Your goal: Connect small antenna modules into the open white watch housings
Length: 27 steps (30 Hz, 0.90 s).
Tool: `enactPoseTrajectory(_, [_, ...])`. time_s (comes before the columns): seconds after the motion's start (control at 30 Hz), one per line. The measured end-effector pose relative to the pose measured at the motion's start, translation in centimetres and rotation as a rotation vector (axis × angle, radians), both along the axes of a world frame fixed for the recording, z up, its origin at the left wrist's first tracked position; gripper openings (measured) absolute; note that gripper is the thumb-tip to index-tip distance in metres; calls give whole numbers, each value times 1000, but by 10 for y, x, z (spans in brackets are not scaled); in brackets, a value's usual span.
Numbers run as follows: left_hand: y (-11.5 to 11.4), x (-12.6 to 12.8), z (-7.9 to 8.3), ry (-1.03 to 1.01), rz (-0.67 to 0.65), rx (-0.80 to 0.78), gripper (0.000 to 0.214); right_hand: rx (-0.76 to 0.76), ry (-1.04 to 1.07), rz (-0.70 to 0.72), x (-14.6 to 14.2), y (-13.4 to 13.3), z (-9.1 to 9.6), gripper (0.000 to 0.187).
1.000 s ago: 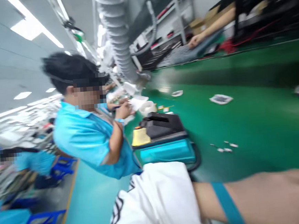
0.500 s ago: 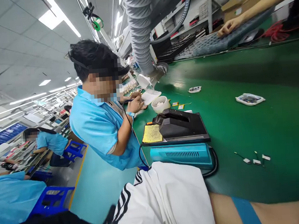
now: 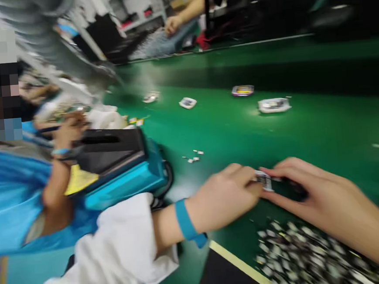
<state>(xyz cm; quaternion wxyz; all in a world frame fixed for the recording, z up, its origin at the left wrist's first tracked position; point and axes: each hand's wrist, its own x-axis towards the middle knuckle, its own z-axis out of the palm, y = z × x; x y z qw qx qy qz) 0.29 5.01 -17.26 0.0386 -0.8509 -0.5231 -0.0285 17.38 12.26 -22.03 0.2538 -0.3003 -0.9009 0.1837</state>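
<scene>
In the head view my left hand [image 3: 225, 196], with a blue band at the wrist, is closed in a pinch on the left end of a small white-edged part [image 3: 264, 181] with a dark middle. My right hand [image 3: 328, 196] grips the same part from the right, between thumb and fingertips. Blur hides its exact kind. Both hands are above the green table [image 3: 222, 135]. Just below my right hand lies a heap of small pale and dark pieces [image 3: 293, 252].
A teal box [image 3: 130, 184] with a black stand [image 3: 117, 145] and yellow sponge [image 3: 81, 179] is left. Several small white pieces [image 3: 194, 159] and white-rimmed packs [image 3: 274, 105] lie farther back. A black board [image 3: 224, 275] is in front. A co-worker's hand [image 3: 70, 127] is at left.
The view has swung right. Both my hands now show, holding the small part; before, only my left forearm with its band was visible. The heap has come into sight.
</scene>
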Motion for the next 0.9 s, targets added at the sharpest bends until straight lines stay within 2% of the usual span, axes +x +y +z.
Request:
enactPoseTrajectory(0.1, [4, -3, -14, -182, -55, 77, 17, -55, -118, 15, -1, 0, 11, 26])
enactPoseTrajectory(0.2, [5, -4, -14, -236, -72, 130, 17, -113, -149, -5, -5, 1, 14, 29])
enactPoseTrajectory(0.9, [4, -2, -8, -140, -49, 142, 18, -154, -187, -34, -4, 2, 19, 32])
